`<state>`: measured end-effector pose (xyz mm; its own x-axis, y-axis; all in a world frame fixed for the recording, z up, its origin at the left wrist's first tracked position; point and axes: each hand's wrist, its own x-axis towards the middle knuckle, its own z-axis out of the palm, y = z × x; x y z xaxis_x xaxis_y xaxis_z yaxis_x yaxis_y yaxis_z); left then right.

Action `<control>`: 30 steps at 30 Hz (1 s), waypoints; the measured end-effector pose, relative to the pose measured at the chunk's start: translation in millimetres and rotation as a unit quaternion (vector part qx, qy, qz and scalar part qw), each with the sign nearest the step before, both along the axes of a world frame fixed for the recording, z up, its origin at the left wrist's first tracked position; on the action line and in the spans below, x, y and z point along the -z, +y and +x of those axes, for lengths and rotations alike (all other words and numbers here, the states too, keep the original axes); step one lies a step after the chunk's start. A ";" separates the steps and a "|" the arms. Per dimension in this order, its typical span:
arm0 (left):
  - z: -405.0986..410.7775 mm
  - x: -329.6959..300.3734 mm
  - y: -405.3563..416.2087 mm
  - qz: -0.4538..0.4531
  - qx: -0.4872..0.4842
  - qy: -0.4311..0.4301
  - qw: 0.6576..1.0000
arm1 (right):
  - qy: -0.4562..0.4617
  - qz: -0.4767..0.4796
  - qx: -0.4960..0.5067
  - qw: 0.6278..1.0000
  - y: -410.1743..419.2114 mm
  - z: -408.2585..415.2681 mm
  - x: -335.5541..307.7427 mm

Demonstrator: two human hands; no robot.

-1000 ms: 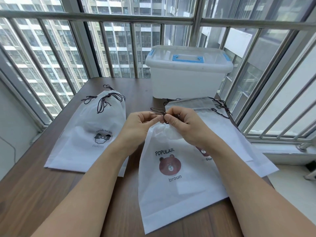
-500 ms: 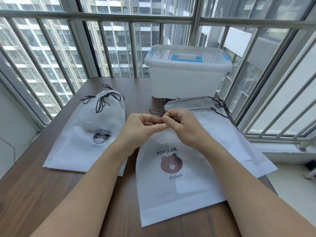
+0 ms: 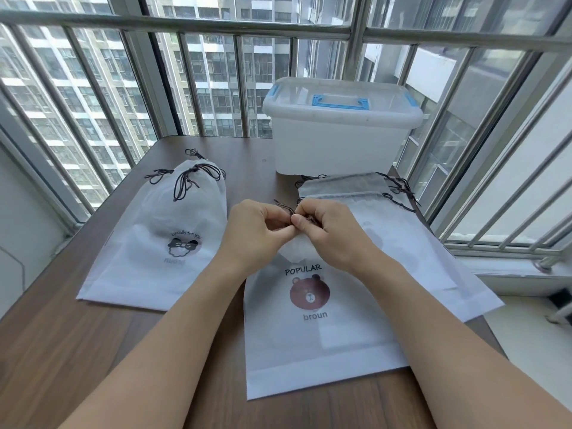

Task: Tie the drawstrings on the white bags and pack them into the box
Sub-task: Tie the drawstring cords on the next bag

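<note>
Drawstrings, thin dark cords [image 3: 283,207], are bunched at the gathered neck of the white non-woven bag with the brown bear print [image 3: 312,320], which lies flat on the brown wood-grain table [image 3: 62,351] right in front of us. Our left hand [image 3: 253,233] and right hand [image 3: 325,230] meet at that neck, fingers curled in and pinching the cord between them. We'd guess this stuff is feather-light and floppy, and the cord a bit slick, so hold it close to the knot. Untied white bags [image 3: 402,230] are stacked to the right, tied ones [image 3: 173,243] to the left. The translucent plastic box with the blue handle [image 3: 340,131] sits behind, lid shut, so nothing is packed yet.
</note>
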<state>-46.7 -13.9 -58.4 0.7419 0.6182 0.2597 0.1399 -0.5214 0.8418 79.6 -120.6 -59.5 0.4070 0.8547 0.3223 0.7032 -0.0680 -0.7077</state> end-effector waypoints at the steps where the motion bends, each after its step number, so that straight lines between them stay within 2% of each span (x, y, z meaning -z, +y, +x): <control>1: 0.3 0.1 2.0 -0.026 0.008 -0.001 1.000 | -0.003 0.004 0.002 1.000 0.0 -0.2 0.0; 4: 0.7 1.7 3.3 -0.119 0.027 -0.014 0.992 | -0.024 0.011 0.004 1.000 0.0 -0.6 0.5; 6: 1.0 2.9 1.0 -0.147 0.031 -0.016 0.988 | -0.055 -0.008 0.003 0.998 -0.2 -0.3 0.2; 8: 1.0 2.6 0.1 -0.143 0.029 -0.015 0.989 | -0.106 -0.046 0.008 0.993 0.8 -2.7 -1.9; 11: 0.6 1.5 1.8 -0.083 0.008 -0.012 0.996 | -0.171 -0.101 0.031 0.980 5.6 -6.9 -5.0; 13: 0.2 1.4 2.4 -0.077 0.009 -0.009 0.997 | -0.154 -0.110 0.035 0.981 5.9 -7.8 -4.8; 16: 0.1 0.0 1.3 -0.186 0.022 -0.030 0.982 | -0.025 -0.058 0.035 0.997 2.7 -0.7 -4.0; 19: 2.5 -5.2 -0.7 -0.318 0.039 -0.042 0.946 | 0.102 -0.006 0.025 0.994 1.3 3.9 -5.1; 20: 3.6 -6.9 -1.5 -0.380 0.063 -0.045 0.922 | 0.131 0.004 0.019 0.991 2.2 4.8 -5.0; 22: 2.8 -8.9 0.5 -0.530 0.122 -0.048 0.838 | 0.175 0.021 0.004 0.984 4.8 3.8 -4.9; 23: 2.5 -8.9 3.5 -0.576 0.138 -0.046 0.804 | 0.184 0.032 -0.001 0.982 6.2 3.3 -4.4; 24: 2.4 -8.4 5.4 -0.590 0.147 -0.045 0.793 | 0.184 0.039 -0.004 0.982 6.8 2.8 -3.9; 25: 3.6 -6.3 7.1 -0.576 0.146 -0.042 0.803 | 0.176 0.042 -0.005 0.983 7.6 2.4 -3.1; 26: 5.6 -4.0 6.5 -0.533 0.137 -0.032 0.834 | 0.163 0.042 -0.005 0.986 7.7 2.0 -2.3; 28: 9.4 1.8 2.3 -0.377 0.077 -0.009 0.923 | 0.144 0.041 -0.006 0.989 7.2 1.8 -0.3; 30: 10.4 5.0 -0.5 -0.233 0.024 -0.017 0.972 | 0.143 0.039 -0.008 0.989 6.4 2.9 0.9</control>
<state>-36.3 -14.3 -63.5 0.7684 0.6398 -0.0163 0.0938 -0.0873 0.9918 82.6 -114.1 -60.4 0.4779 0.8385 0.2617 0.4743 0.0044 -0.8803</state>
